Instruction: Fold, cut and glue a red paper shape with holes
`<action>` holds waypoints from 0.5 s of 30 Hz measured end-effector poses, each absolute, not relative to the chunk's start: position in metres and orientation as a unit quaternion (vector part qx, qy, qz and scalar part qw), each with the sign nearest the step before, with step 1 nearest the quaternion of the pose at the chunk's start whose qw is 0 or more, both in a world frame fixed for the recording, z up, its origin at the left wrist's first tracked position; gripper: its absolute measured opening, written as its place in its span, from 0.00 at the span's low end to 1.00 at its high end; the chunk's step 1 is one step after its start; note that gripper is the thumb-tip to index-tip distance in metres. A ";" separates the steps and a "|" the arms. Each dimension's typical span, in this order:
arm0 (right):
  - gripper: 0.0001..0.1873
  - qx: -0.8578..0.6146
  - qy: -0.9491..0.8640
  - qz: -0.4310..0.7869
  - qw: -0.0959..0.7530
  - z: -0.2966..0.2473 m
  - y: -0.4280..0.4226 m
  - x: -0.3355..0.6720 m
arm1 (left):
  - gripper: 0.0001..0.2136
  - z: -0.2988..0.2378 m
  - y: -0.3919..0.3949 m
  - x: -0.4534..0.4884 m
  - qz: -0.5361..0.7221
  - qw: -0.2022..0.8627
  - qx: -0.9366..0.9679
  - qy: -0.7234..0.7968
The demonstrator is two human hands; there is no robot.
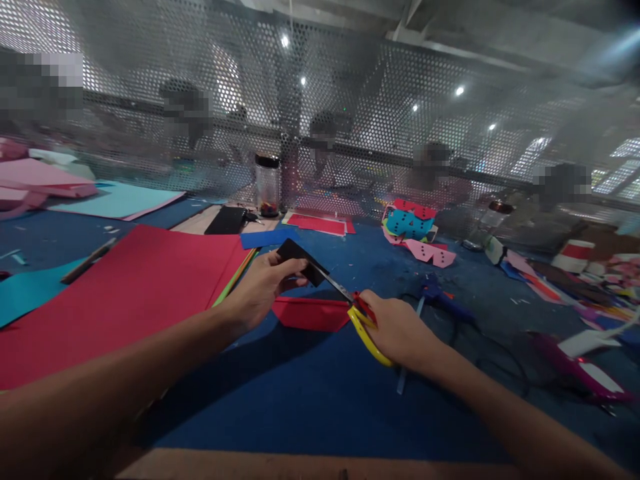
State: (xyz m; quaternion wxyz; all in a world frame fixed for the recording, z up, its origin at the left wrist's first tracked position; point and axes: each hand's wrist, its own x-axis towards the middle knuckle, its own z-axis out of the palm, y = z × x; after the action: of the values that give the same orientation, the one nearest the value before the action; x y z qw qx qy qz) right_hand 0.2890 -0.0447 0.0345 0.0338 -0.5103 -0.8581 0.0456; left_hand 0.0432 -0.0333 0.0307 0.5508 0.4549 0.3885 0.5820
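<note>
The left hand [257, 287] has its fingers clamped on the card [313, 271] above the desk [280, 407], probably so the blades reach its edge freely. The right hand [403, 327] grips the scissors [356, 323] by their handles, tips toward ten o'clock. The card sticks out past the left thumb toward four o'clock, meeting the blades; red paper [311, 317] lies at six o'clock.

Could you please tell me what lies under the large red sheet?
Along its right edge, a green sheet's edge peeks out from under the large red sheet. Whatever else lies beneath is covered by the red sheet and cannot be seen.
</note>
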 end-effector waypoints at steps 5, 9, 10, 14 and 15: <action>0.15 -0.511 -0.858 0.052 0.031 0.034 -0.045 0.288 | 0.09 0.032 -0.034 0.046 0.580 0.548 0.455 0.396; 0.15 -0.509 -0.858 0.055 0.039 0.033 -0.045 0.288 | 0.09 0.032 -0.035 0.046 0.580 0.547 0.452 0.400; 0.15 -0.509 -0.858 0.054 0.039 0.033 -0.045 0.288 | 0.09 0.032 -0.034 0.046 0.580 0.547 0.452 0.399; 0.14 -0.512 -0.857 0.050 0.032 0.034 -0.046 0.287 | 0.10 0.032 -0.034 0.046 0.581 0.550 0.449 0.398; 0.14 -0.514 -0.856 0.050 0.031 0.034 -0.046 0.287 | 0.10 0.032 -0.034 0.047 0.581 0.551 0.448 0.398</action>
State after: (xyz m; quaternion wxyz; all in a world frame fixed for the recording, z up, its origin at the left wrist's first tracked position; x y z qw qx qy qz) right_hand 0.2871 -0.0463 0.0343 0.0305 -0.5139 -0.8559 0.0500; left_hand 0.0466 -0.0342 0.0323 0.5507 0.4477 0.3980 0.5812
